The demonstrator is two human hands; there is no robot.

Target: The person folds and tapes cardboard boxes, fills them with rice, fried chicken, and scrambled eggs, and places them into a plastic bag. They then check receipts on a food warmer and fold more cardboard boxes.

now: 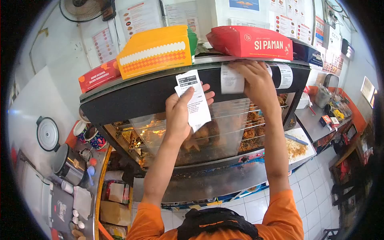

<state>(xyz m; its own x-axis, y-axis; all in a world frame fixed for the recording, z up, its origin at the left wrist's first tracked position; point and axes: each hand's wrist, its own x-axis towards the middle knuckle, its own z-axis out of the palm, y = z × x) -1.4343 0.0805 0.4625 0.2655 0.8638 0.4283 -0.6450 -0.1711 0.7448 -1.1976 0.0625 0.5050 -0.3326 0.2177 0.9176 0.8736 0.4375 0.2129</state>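
Observation:
My left hand (pixel 182 110) grips a printed paper receipt (pixel 197 104), its thumb lying across the front and fingertips showing behind the right edge. My right hand (pixel 256 80) is at the black top front edge of a glass food warmer (pixel 148 102), fingers bent over the top of another receipt (pixel 231 80); its thumb is hidden. Just right of that hand, a further receipt (pixel 285 76) hangs on the same black edge. Behind the warmer's glass, pieces of browned fried food (pixel 252 132) lie on wire racks.
Folded yellow boxes (pixel 156 52) and red boxes (pixel 252 42) are stacked on the warmer. A knife (pixel 296 139) rests on a white board (pixel 310 150) at right. The left counter holds a steel pot (pixel 70 164) and eggs (pixel 76 216). A fan (pixel 82 8) is mounted at upper left.

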